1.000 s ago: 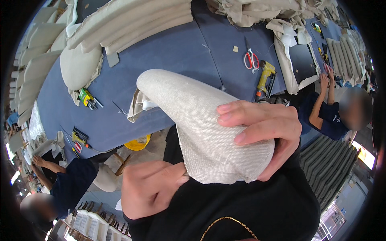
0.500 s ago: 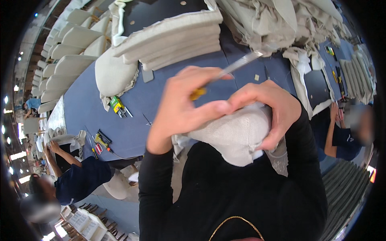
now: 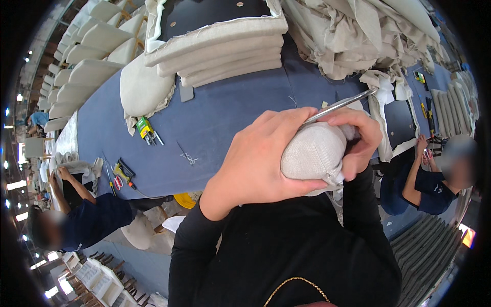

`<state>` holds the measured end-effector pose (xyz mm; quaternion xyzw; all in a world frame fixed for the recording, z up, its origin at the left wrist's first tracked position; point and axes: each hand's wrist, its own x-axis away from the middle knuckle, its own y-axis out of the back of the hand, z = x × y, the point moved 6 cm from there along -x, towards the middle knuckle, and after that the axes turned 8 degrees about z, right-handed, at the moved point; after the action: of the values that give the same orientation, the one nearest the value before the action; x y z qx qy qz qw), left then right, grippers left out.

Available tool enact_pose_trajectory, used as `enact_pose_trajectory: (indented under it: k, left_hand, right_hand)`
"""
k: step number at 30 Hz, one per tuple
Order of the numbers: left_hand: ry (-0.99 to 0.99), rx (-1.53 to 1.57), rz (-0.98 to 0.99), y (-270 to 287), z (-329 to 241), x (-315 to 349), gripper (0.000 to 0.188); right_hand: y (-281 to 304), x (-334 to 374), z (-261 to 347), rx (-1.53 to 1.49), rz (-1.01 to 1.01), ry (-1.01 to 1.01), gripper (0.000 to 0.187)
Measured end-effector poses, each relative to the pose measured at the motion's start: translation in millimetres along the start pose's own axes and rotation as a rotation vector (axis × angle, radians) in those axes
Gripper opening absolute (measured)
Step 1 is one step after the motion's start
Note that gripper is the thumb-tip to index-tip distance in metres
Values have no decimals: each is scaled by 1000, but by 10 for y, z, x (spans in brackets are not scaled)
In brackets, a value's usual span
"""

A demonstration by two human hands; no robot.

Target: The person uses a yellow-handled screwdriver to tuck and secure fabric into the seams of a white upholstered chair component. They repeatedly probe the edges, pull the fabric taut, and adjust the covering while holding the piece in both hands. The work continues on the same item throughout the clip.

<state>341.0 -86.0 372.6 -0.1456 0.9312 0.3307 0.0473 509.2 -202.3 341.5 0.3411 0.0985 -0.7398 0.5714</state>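
Head view looks down on both hands clasped around one padded cushion piece (image 3: 313, 153), covered in pale beige woven fabric and held just right of centre, close to the chest. At about 9 o'clock of the cushion, the left hand (image 3: 261, 161) wraps over it, its fingers curled across the top and its thumb pressing underneath. From 3 o'clock the right hand (image 3: 358, 138) closes on the other end, fingers hooked over the edge where a bit of white stuffing shows. Between the fingertips of the two hands a thin metal tool (image 3: 340, 105) runs up toward 1 o'clock; which hand pinches it cannot be told. Black sleeves cover both forearms.

Beyond the hands, toward 11 o'clock, lies a long blue worktable (image 3: 215, 123). On it, at about 9 o'clock, rest a green and yellow stapler (image 3: 144, 128) and, nearer the table's edge, a second yellow tool (image 3: 123, 171) beside red-handled scissors (image 3: 117, 182). Farther off at 12 o'clock sits a stack of beige cushions (image 3: 225, 51), and at 1 o'clock a heap of loose beige fabric (image 3: 358, 36).

At 8 o'clock a person in a dark blue shirt (image 3: 89, 220) leans at the table; at 3 o'clock another person in dark blue (image 3: 429, 189) works at the far side.
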Motion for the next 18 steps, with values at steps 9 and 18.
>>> enact_pose_trajectory:
  k: [9,18]
  left_hand:
    - [-21,370,171,37,74,-36,99]
    - [127,-37,-185,115,-113,-509,34]
  right_hand:
    - [51,-77,-21,-610,-200,-536,78]
    - [-263,-322,28,-802,-156,-546,78]
